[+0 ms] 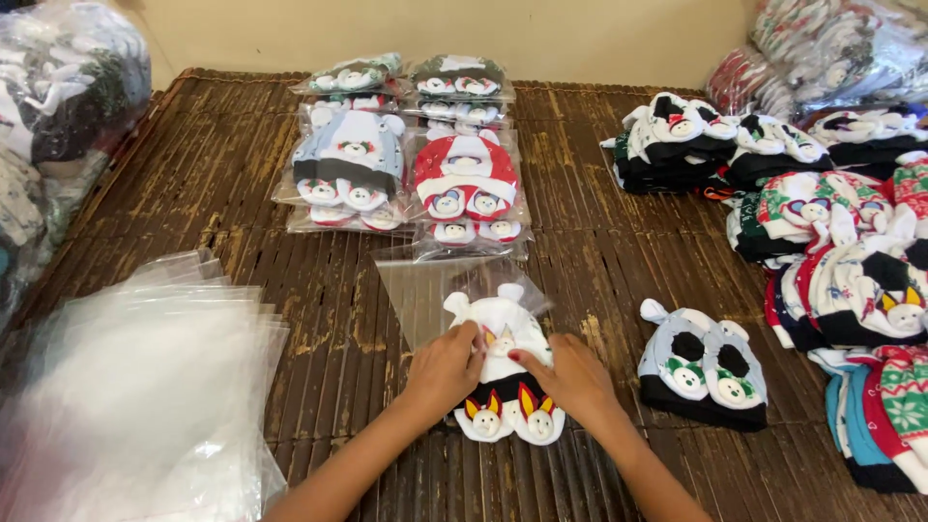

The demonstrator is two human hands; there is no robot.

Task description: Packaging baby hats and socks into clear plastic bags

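- Clearly both hands were on the same item: a white knitted hat-and-booties set (503,372) lying on the dark slatted mat (290,309), partly inside a clear plastic bag (435,290).
- My left hand (445,370) lay curled over the left edge of the set, fingers bent and pressing down on it; I could not tell whether it pinched the bag film as well.
- My right hand (572,375) rested on the set's right side, fingertips on the knit, loosely closed against it rather than lifting it.
- The set sat directly between and under both hands, its top end with two small ears pointing away from me into the bag, the two booties nearest my wrists and outside the bag mouth.
- Judgement on doing this well: keep the bag mouth flat and open with one hand, slide the set in square with the other, and hold the booties tucked tight to the hat so nothing catches on the film.
- Left of my left hand, near: a loose stack of empty clear bags (145,387).
- Beyond both hands: rows of bagged sets (416,164).
- Just right of my right hand: an unbagged grey and black set (704,372); further right, piles of unbagged knitwear (841,242).
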